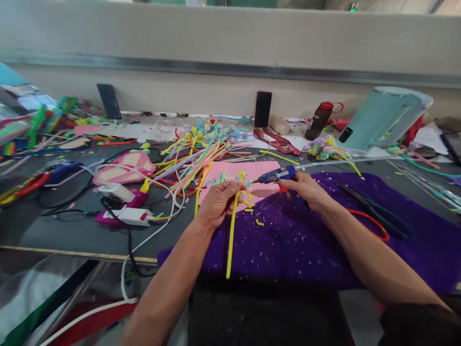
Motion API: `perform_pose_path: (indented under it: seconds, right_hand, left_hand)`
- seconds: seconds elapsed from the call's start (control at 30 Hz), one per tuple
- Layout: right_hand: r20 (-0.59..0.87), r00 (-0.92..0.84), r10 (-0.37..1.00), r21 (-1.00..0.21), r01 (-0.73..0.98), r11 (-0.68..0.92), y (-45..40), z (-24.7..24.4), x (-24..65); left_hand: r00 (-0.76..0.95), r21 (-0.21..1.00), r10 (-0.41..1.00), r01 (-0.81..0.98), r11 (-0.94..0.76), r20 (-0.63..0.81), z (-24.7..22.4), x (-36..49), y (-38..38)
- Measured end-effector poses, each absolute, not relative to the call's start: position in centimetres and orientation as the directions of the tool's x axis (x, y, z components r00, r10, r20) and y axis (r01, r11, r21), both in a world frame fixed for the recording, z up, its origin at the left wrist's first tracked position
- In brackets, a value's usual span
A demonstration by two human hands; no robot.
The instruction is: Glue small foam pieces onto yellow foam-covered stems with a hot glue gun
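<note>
My left hand (225,201) is closed on a yellow pipe cleaner (232,240), whose long end hangs down toward me. My right hand (300,186) grips a blue hot glue gun (275,176), with its nozzle pointing left at my left fingertips. A clear glue stick (317,164) runs out of the gun's back to the right. Beneath the hands lies a pink sheet (264,168) with short yellow and pale green cut pieces on it. Exactly what sits between my left fingertips is too small to tell. A purple cloth (281,250) covers the table's near side.
Pliers (382,214) with dark and red handles lie on the cloth at right. Behind are a pile of pipe cleaners (201,144), a phone (262,109), a red-capped bottle (320,120) and a teal pitcher (382,117). Cables run around a magenta power strip (122,211) at left.
</note>
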State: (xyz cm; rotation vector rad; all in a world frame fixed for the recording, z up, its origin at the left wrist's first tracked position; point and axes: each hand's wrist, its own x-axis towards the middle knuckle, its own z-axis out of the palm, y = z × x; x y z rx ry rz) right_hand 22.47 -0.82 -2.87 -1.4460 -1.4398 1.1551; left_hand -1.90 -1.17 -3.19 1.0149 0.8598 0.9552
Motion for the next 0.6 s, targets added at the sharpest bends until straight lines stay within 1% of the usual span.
perform_pose_path:
  seconds: [0.17, 0.3, 0.5, 0.6]
  right_hand:
    - [-0.113, -0.121, 0.986, -0.932, 0.357, -0.063, -0.1, -3.1, 23.7]
    - [-0.129, -0.165, 0.978, -0.919, 0.392, -0.055, 0.5, -3.6, 24.7]
    - [-0.104, -0.014, 0.994, -0.925, 0.369, -0.092, 1.5, -4.2, 25.7]
    - [-0.125, 0.003, 0.992, -0.936, 0.33, -0.119, 2.3, -4.5, 25.8]
  left_hand:
    - [0.361, 0.959, 0.927, -0.214, 0.184, -0.097, -3.2, -1.9, -1.1]
    - [0.335, 0.964, 0.94, -0.223, 0.146, -0.064, -3.0, -2.1, -1.2]
    - [0.34, 0.962, 0.936, -0.213, 0.173, -0.093, -3.0, -1.9, -1.3]
    - [0.341, 0.965, 0.936, -0.204, 0.166, -0.089, -3.0, -1.8, -1.2]
